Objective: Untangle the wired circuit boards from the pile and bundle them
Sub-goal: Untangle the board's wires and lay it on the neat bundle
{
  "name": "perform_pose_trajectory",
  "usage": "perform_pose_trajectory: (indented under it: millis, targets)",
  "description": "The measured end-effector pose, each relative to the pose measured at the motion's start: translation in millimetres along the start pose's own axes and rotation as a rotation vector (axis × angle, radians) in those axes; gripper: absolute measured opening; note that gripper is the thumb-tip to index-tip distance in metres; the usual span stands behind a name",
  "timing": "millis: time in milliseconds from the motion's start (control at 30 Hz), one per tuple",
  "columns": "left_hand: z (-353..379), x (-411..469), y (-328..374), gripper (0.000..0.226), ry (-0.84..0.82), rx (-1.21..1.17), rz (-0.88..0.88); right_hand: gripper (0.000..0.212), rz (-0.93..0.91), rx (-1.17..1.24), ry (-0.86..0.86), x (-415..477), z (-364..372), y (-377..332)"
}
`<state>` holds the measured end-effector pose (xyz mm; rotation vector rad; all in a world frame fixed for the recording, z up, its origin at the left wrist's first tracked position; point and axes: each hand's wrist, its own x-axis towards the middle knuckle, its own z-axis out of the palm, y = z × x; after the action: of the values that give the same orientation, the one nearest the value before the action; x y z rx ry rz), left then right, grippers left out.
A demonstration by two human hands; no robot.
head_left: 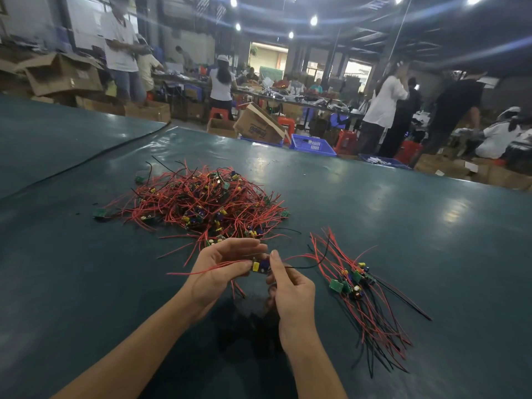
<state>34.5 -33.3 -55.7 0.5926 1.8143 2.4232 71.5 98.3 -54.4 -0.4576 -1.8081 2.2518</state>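
Both hands met above the dark green table: the left hand and right hand together pinched one small circuit board, its red and black wires trailing sideways. Beyond that board lay the tangled pile; to its right lay the sorted bundle, wires roughly aligned.

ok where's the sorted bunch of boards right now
In the head view, the sorted bunch lies on the green table to the right of the right hand, apart from the tangled pile.
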Motion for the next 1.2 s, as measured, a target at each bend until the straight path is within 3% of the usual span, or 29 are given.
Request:
perform_pose_trajectory:
  millis: [167,300,500,667,933,1200]
  targets:
    - [3.7,-0.4,2.3,0.022,0.042,0.101,-0.021,0.039,-0.045,-0.009,0.007,0.3,-0.7,1.8]
    - [7.2,-1.0,2.8,0.037,0.019,0.174,-0.12,0.028,-0.098,-0.006,-0.088,-2.2,0.1,1.2]
    - [13.4,-2.9,3.4,0.034,-0.005,0.298,-0.075,0.038,-0.138,-0.04,-0.063,-3.7,1.7,2.4]
    - [10.9,-0.2,2.1,0.037,0.084,0.267,-0.041,0.018,-0.15,-0.057,-0.102,-2.9,3.2,2.5]
    - [13.2,0.4,7.5,0.04,0.166,0.21,-0.002,0.023,0.053,0.218,0.146,11.4,-7.6,-7.2]
    - [7.9,1.8,11.9,0.037,0.165,0.14,-0.041,0.021,0.025,0.378,0.241,20.7,-23.9,-14.1]
